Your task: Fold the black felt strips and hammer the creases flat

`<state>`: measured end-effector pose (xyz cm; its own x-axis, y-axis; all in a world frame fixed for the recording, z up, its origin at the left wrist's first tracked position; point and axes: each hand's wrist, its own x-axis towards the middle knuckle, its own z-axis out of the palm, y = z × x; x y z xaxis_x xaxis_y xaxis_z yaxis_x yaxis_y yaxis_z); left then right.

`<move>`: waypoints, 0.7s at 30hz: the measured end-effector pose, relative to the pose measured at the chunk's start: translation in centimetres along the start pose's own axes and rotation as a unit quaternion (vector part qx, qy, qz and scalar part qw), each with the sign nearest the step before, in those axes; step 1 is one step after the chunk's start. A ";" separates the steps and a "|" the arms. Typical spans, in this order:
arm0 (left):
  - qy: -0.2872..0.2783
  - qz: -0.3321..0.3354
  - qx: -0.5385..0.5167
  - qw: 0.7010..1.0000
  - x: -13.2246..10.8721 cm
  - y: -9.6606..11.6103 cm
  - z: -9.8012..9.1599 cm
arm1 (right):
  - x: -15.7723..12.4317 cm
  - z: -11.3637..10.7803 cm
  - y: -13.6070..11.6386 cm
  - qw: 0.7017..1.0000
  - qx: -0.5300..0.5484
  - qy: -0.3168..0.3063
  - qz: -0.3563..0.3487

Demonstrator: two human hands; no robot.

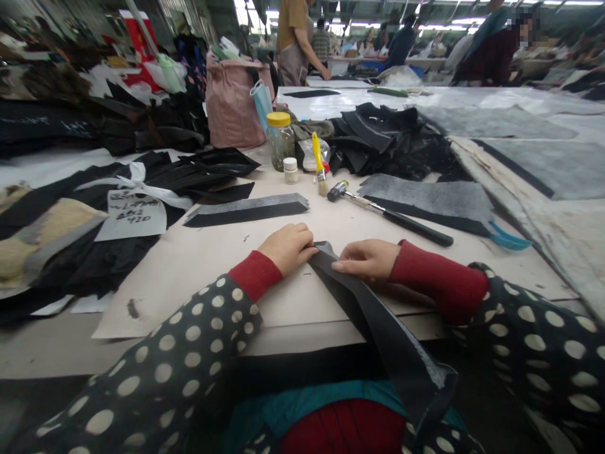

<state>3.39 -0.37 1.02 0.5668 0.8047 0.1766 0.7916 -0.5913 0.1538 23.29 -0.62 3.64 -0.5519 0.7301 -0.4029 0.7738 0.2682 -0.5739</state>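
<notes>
A long dark grey fabric strip (378, 328) runs from the board's middle down over the near edge toward my lap. My left hand (288, 247) is closed, pinching the strip's far end against the pale work board (198, 252). My right hand (366, 258) lies on the strip just right of that end, fingers together and pressing it flat. Both sleeves are dark with pale dots over red cuffs.
A hammer (387, 213) and a yellow-handled brush (319, 165) lie beyond my hands, near a yellow-lidded jar (280, 140) and a small white pot (290, 170). Black and grey fabric pieces (248, 210) surround the board, with blue scissors (508, 238) at right. Other people stand at far tables.
</notes>
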 end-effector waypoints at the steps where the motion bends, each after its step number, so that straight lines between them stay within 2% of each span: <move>1: 0.006 -0.008 -0.013 1.000 -0.1 -0.2 0.2 | 0.1 -0.1 -0.2 0.999 -0.031 -0.002 -0.007; 6: 0.015 -0.072 -0.144 0.987 -0.2 -1.2 0.6 | 0.4 -1.4 -0.7 0.983 -0.181 -0.008 -0.027; 11: -0.003 -0.081 -0.332 0.940 0.1 -0.9 0.3 | 1.3 -4.1 -0.8 0.951 -0.293 -0.017 -0.095; 13: -0.009 -0.108 -0.376 0.920 0.1 -0.6 0.3 | 1.8 -5.1 -0.7 0.935 -0.328 -0.004 -0.135; 17: -0.001 -0.162 -0.402 0.901 0.2 -0.6 0.6 | 2.8 -5.8 -0.9 0.924 -0.334 0.061 -0.175; 21: 0.006 -0.166 -0.369 0.915 0.3 -0.8 1.0 | 3.8 -4.6 -2.0 0.925 -0.329 0.120 -0.146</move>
<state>3.13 0.38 -0.04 0.3175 0.9482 0.0104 0.5485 -0.1927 0.8136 21.06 4.49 6.52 -0.7434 0.6636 -0.0835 0.6680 0.7429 -0.0424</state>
